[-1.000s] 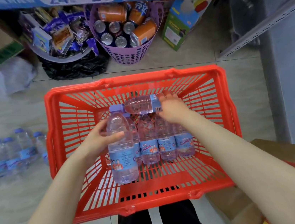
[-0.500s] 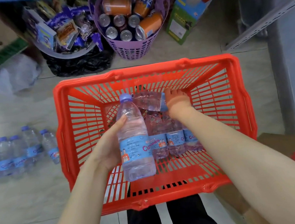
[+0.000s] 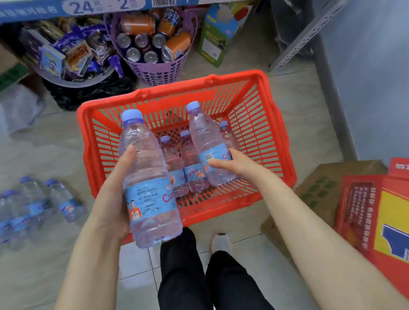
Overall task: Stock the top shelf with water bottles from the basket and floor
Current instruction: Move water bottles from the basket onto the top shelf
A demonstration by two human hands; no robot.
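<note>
Early going tbh: one clear ribbed plastic bottle point(image 3: 147, 182) is gripped by the left hand point(image 3: 116, 199), fingers point(image 3: 129, 156) curled round it, and a second bottle point(image 3: 209, 151) is held the same way by the right hand point(image 3: 238, 166), both above the red lattice basket point(image 3: 172, 89). Three bottles point(image 3: 191, 164) are left inside, plus a wrapped pack point(image 3: 12, 214) on the floor point(image 3: 58, 275). Shelf progress can't be judged.

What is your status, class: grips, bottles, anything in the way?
Left grip holds one water bottle, lifted. Right grip holds a second bottle over the red basket. Three more bottles inside. Nothing blocks either grip.
</note>
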